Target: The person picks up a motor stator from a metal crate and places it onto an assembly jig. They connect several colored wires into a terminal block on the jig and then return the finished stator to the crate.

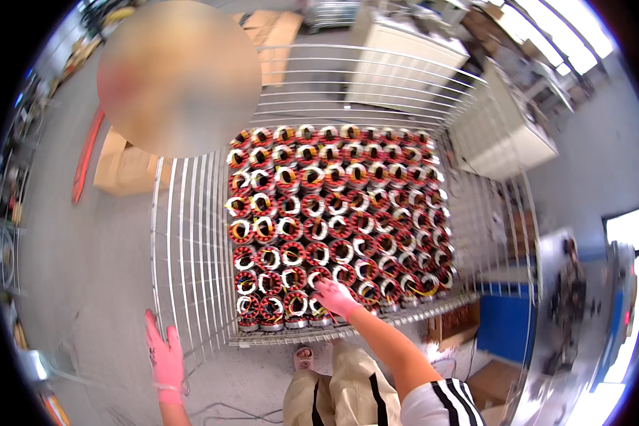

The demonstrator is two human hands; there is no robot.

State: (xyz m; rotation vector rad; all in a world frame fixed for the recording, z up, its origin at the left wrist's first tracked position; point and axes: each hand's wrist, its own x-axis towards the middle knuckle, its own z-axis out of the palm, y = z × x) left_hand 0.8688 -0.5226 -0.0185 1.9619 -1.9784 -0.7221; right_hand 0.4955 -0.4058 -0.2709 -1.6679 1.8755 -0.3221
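Rows of motor stators (292, 253), ring-shaped with red and copper windings, white lacing and loose wires, stand packed together in a wire cage cart (232, 341). My right hand (339, 298), in a pink glove, reaches over the cart's near edge. Its fingertips are at a stator in the near rows, left of the row's middle; whether they grip it is not clear. My left hand (165, 357), also gloved in pink, is outside the cart by its left wire side (169, 255). Thumb and fingers are apart there, with nothing held.
Cardboard boxes (126, 170) and a red bar (87, 160) are on the floor at left. White cabinets (397, 67) stand behind the cart. At the right are a blue panel (504, 323) and blurred equipment. Another person, blurred out, is at the far left.
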